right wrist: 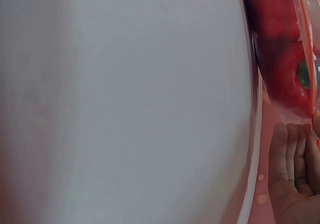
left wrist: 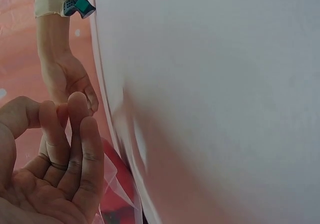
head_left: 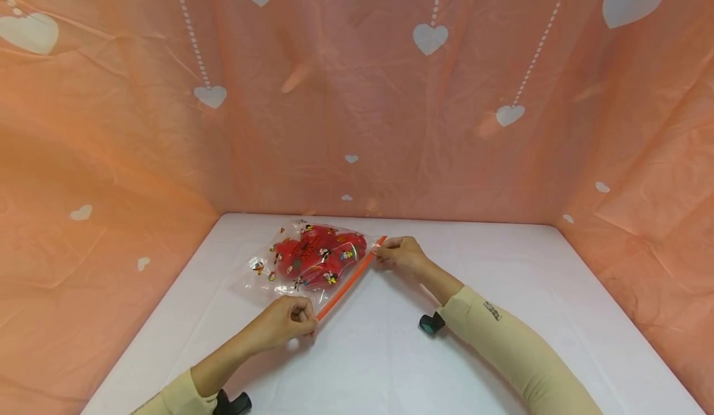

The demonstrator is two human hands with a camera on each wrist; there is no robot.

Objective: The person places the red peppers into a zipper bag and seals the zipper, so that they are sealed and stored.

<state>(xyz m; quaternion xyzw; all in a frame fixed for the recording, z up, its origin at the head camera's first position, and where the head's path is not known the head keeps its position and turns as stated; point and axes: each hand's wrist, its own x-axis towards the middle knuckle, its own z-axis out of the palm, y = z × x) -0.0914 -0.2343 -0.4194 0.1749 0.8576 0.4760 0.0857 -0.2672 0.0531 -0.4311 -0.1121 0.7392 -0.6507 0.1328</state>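
Note:
A clear zip bag printed with small cartoon figures lies toward the back left of the table. Inside it are red bell peppers, one showing a green stem in the right wrist view. An orange zip strip runs along the bag's mouth, slanting between the two hands. My left hand pinches the strip's near end between thumb and forefinger. At its far end, my right hand pinches the strip near the corner. In the left wrist view the left fingers partly hide the bag.
The white table extends to both sides of the bag. Orange curtains with white hearts enclose it at the back and sides. Dark wrist cameras hang below the sleeves, close over the tabletop.

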